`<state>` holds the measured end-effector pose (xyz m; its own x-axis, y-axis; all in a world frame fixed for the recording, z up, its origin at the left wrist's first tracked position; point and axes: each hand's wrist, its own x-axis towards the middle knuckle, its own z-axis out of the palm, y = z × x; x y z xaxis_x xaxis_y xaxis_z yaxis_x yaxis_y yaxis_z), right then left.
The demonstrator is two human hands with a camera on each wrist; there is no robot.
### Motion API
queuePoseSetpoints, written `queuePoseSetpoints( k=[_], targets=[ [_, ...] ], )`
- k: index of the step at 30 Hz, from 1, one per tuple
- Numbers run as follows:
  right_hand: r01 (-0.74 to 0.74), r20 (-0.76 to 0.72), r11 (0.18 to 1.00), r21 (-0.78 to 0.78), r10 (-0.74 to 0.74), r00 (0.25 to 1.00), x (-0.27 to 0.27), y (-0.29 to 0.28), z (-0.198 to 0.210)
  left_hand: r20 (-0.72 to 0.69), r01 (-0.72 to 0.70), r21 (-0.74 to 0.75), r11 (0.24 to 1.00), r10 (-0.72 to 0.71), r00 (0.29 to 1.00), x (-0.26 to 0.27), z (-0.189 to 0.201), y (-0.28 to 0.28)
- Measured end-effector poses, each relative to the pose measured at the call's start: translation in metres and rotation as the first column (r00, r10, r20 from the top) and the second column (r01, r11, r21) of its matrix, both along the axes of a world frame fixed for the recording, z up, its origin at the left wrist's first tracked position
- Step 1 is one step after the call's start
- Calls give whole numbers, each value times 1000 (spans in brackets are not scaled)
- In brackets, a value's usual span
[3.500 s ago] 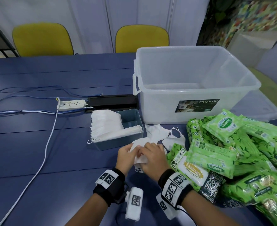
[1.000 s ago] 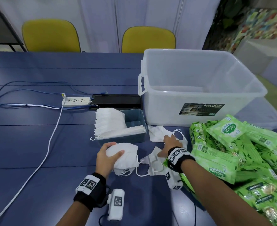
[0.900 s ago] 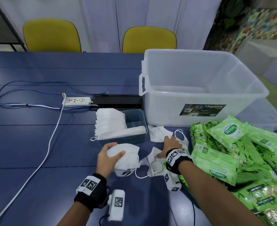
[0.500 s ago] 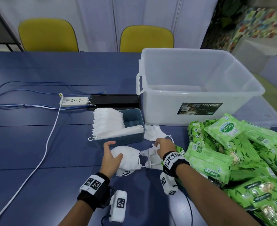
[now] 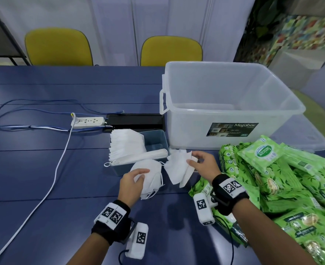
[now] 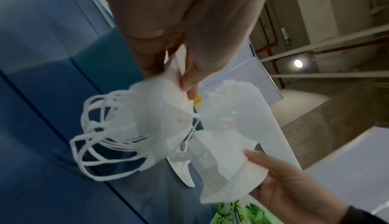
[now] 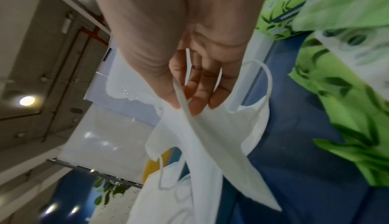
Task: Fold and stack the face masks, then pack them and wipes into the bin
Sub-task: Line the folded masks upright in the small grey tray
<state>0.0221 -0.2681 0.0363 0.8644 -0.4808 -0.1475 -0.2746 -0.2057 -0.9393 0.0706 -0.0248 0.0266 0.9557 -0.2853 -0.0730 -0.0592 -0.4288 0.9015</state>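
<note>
My left hand (image 5: 132, 183) grips a bundle of folded masks (image 5: 148, 175) above the table (image 5: 43, 169), at six o'clock from the small teal tray (image 5: 154, 139). My right hand (image 5: 203, 165) pinches another mask (image 5: 179, 167), at three o'clock of the bundle; the clear bin (image 5: 224, 104) sits at twelve o'clock, wipe packs (image 5: 282, 178) at three.

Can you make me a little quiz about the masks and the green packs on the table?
1. True or false: the big clear bin already has wipes in it.
2. What does the right hand hold?
A. a wipe pack
B. a white mask
C. a cable
3. Fill in: the folded masks stand in a small ____ box.

Key:
1. False, it looks empty.
2. B.
3. Blue. The left hand holds a small stack of masks too.
</note>
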Motion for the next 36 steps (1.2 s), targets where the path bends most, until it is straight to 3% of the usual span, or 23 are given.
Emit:
queuePoseSetpoints(
  k=[6,11,17,20,22,25,29,33,34,36],
  targets=[
    [13,39,978,210,-22,999,-10,8,19,171,117,70,991,-128,977,-9,12,-7],
    [74,-42,868,492,-61,997,-14,27,20,300,215,69,974,-226,927,-17,13,-11],
    [3,-83,791,612,60,995,-26,48,24,367,216,87,972,-233,901,-17,13,-11],
    [103,-107,789,605,-47,993,-29,49,21,406,146,151,978,-196,893,-14,9,-8],
    [209,-159,747,631,-140,977,-33,44,16,408,89,220,971,-175,896,-13,6,-7],
    [308,-249,633,710,-183,951,-39,43,10,482,85,308,947,-232,845,-16,3,-6],
    [282,-261,639,716,-130,957,-46,53,11,473,184,350,918,-343,811,-19,-1,-8],
    [235,-249,616,752,-65,966,-47,59,15,565,236,360,903,-412,715,-17,-7,-12],
    [229,-229,614,755,-81,970,-47,58,16,562,233,329,915,-388,731,-16,-9,-12],
    [215,-166,615,758,-137,977,-47,53,16,432,218,187,958,-279,858,-19,-6,-12]
  ],
)
